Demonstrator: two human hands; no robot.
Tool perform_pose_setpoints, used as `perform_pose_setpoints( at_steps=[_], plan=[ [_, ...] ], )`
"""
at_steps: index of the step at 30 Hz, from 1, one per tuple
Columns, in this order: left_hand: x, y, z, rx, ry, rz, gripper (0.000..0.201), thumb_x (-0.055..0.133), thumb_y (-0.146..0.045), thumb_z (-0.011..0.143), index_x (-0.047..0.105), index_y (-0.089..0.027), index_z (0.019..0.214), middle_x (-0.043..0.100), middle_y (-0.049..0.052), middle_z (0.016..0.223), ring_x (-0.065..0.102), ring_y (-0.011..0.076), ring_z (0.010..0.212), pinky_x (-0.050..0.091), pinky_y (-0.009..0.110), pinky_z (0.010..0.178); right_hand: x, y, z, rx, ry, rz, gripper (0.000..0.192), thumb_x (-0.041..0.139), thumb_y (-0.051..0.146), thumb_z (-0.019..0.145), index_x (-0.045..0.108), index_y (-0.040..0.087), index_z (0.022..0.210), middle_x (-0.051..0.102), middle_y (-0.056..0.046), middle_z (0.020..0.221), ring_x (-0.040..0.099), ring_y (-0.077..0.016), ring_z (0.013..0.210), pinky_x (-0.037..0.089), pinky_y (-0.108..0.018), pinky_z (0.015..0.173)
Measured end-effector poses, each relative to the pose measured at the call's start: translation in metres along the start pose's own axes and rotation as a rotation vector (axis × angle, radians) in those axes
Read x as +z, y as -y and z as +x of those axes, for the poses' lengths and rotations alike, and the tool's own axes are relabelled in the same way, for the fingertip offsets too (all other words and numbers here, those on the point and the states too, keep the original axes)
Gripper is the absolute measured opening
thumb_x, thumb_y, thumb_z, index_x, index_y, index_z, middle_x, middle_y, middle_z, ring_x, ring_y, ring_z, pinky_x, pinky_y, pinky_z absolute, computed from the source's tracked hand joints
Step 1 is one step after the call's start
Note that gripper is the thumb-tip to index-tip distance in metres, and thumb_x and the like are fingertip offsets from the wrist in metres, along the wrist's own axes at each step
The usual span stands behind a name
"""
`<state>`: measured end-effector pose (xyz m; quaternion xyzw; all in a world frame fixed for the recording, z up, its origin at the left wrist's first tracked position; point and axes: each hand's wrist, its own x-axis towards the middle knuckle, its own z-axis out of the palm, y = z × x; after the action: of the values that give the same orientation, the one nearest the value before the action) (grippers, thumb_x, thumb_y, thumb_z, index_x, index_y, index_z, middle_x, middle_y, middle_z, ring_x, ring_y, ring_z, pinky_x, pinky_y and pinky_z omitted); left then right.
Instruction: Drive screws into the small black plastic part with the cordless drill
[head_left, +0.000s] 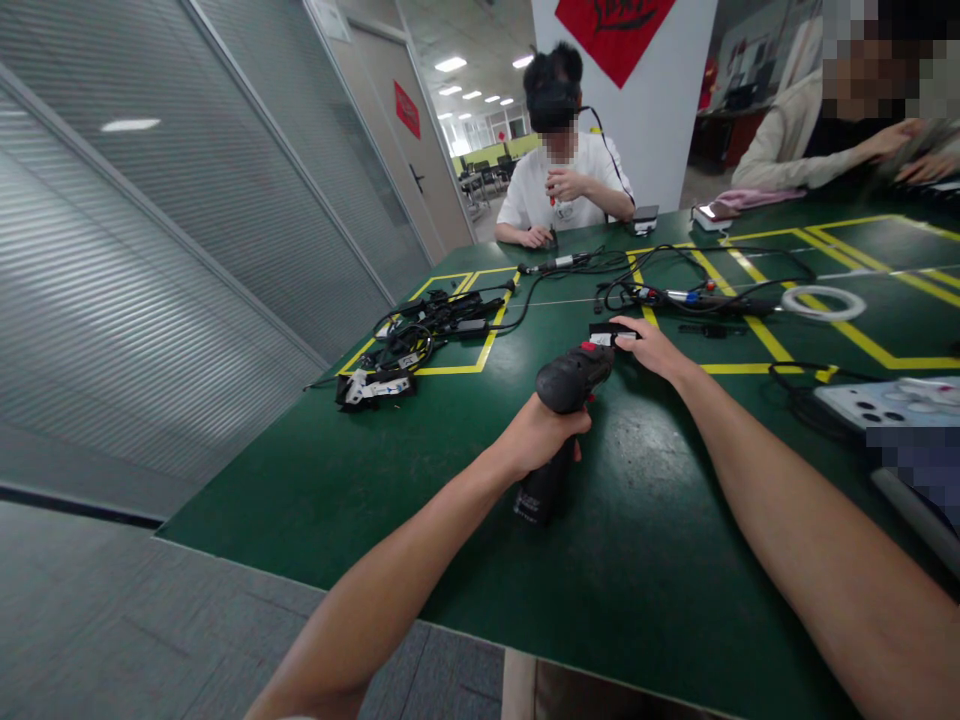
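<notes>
Head cam view, just the one angle. My left hand [541, 432] has its fingers clamped around the grip of a black cordless power tool [564, 410], looks like a small electric screwdriver or drill with a red switch near the top. It's pretty much dead center of the green counter [660, 560], handle base pointing down toward 6 o'clock and touching the surface, the nose aimed up toward 1 o'clock. My right hand [651, 345] is out at the nose end, at about 1 o'clock from the left one, fingers curled together around the front tip of the tool. Can't really tell if there's a bit or anything else pinched in there, it's too small.

At 10 o'clock from the tool there's a tangle of black cables and adapters [420, 335] sitting inside a yellow taped square [486, 345], with a smaller black bundle with white tags [375, 388] just at its near corner. At 1 o'clock, well past my right hand, more cables with red and blue connectors [686, 296], and a white coiled ring [823, 302] out at 2 o'clock. Over at 3 o'clock by the counter edge there's a light grey tray with round holes [889, 402].

Across the counter at 12 o'clock a person in a white shirt [562, 180] wearing a headset has both hands up near the chest. Another person in a light sleeve [795, 150] is leaning on the counter at 2 o'clock.
</notes>
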<state>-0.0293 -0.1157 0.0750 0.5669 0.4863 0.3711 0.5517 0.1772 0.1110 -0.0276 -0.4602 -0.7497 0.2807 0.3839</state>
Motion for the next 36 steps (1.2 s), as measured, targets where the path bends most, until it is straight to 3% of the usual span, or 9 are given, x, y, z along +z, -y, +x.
perform_pose_setpoints(
  at_steps=[36],
  plan=[
    [-0.002,0.002,0.0,-0.011,0.018,-0.003,0.022,0.06,-0.015,0.072,0.054,-0.015,0.093,0.05,-0.004,0.072,0.056,0.0089,0.046,0.046,0.023,0.044,-0.002,0.013,-0.006,-0.017,-0.023,0.023,0.05,0.058,0.029,0.076,0.065,0.026,0.126,0.061,-0.006,0.121,0.056,-0.0294,0.113,0.04,-0.043,0.106]
  ],
)
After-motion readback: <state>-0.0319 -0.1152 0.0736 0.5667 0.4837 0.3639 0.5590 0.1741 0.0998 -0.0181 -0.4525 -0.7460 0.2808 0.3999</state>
